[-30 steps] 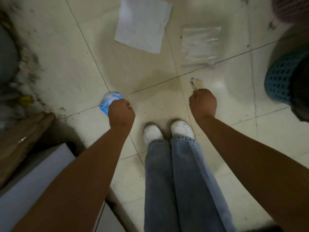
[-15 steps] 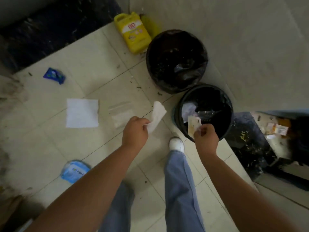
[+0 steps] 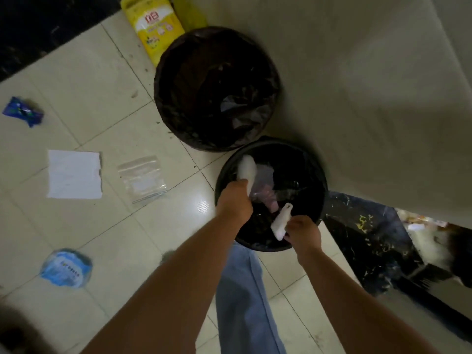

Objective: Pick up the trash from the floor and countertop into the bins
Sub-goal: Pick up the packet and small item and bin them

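Observation:
Two black-lined bins stand by the wall: a near bin (image 3: pixel 316 172) and a far bin (image 3: pixel 168 60). My left hand (image 3: pixel 233 203) is over the near bin's left rim, shut on a white tissue (image 3: pixel 247 169) that sticks up above the opening. My right hand (image 3: pixel 304 232) is over the bin's front rim, shut on a small white wrapper (image 3: pixel 281 221). On the floor to the left lie a white paper sheet (image 3: pixel 74 175), a clear zip bag (image 3: pixel 141 178), a light blue packet (image 3: pixel 67 268) and a dark blue wrapper (image 3: pixel 23 111).
A yellow detergent bottle (image 3: pixel 153 24) leans behind the far bin. A pale wall (image 3: pixel 357 85) runs on the right, with a dark marble sill (image 3: pixel 367 241) below it. My jeans leg (image 3: pixel 245 297) is under the near bin.
I rose from crouching by the light blue packet and turned toward the bins. Both hands, holding the tissue and the wrapper, moved over the near bin.

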